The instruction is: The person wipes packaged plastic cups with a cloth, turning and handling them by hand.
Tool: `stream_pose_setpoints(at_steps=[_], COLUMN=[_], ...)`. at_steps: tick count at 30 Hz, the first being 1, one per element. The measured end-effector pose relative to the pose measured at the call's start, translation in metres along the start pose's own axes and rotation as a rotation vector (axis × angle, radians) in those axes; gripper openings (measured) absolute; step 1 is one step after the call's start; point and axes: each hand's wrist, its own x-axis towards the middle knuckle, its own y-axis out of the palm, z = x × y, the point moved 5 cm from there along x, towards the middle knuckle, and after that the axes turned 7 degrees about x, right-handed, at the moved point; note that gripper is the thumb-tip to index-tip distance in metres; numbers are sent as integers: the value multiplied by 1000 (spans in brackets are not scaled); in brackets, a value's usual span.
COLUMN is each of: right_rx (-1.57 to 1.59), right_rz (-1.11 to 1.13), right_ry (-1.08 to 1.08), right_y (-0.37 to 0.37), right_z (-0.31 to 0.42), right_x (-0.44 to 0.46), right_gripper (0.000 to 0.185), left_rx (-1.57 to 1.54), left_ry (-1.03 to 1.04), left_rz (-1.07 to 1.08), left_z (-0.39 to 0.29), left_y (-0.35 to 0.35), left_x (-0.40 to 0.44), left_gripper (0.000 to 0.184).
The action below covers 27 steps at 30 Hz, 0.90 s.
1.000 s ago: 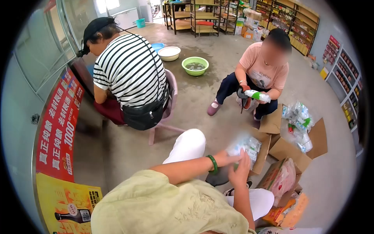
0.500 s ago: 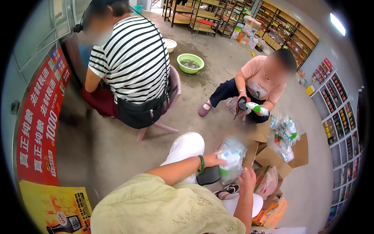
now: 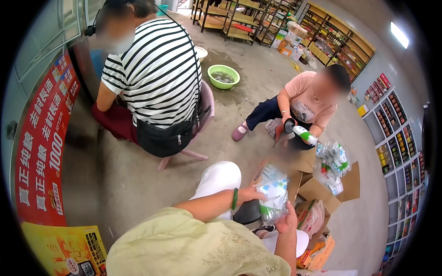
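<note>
Between my two hands is a clear plastic bag (image 3: pixel 275 198) with white, blue and green packs in it. My left hand (image 3: pixel 251 194), with a green bangle at the wrist, grips the bag's left edge. At the lower right edge, my right hand (image 3: pixel 288 220) has its fingers closed on the same bag. Just beyond the bag stands an opened cardboard box (image 3: pixel 294 184). A dark rounded object (image 3: pixel 247 210) lies below my left hand, partly hidden.
A squatting person (image 3: pixel 311 103) holds a white-and-green pack. Another person in stripes (image 3: pixel 159 73) sits on a pink chair (image 3: pixel 208 108). Beyond are a green basin (image 3: pixel 223 77) and shelves (image 3: pixel 340 37). An open carton (image 3: pixel 352 181) stands near wrapped packs (image 3: pixel 332 161).
The bag has come up out of the box area toward me, and my right hand has closed on it. The view has turned to the right.
</note>
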Motion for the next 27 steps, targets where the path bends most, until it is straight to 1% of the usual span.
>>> stream_pose_setpoints(at_steps=[3, 5, 7, 9, 10, 12, 14, 19, 20, 22, 24, 27], right_rx=[-6, -7, -54, -56, -58, -78, -98, -104, -101, -79, -53, 12], right_rz=[0, 3, 20, 35, 48, 38, 25, 124, 124, 200, 221, 254], right_ry=[7, -2, -63, -72, -87, -115, -142, -215, -215, -221, -215, -193], right_y=[6, 6, 7, 6, 6, 6, 9, 16, 16, 20, 21, 24], right_z=[1, -1, 0, 0, 1, 2, 2, 7, 7, 6, 6, 7], right_x=[-2, -4, -3, -1, 0, 1, -2, -11, -13, -17, -19, -23], right_gripper=[48, 47, 48, 47, 47, 46, 46, 44, 44, 44, 45, 45], left_rx=[-44, -20, 9, 13, 15, 32, 6, -44, -71, -96, -198, -203], left_ry=[51, 45, 42, 121, 122, 107, 95, 52, 29, 4, -81, -96], left_rz=[2, -12, -25, -69, -71, -114, -114, -161, -164, -166, -157, -146], left_z=[-2, -5, -6, -10, -12, -17, -20, -19, -20, -21, -17, -9], left_y=[1, 1, 0, -2, -2, -2, 0, 0, 1, 2, 3, -1], left_x=[1, -1, -1, 0, -1, -2, -5, -7, -8, -11, -12, -10], left_gripper=[51, 50, 49, 48, 48, 45, 44, 45, 45, 45, 45, 44])
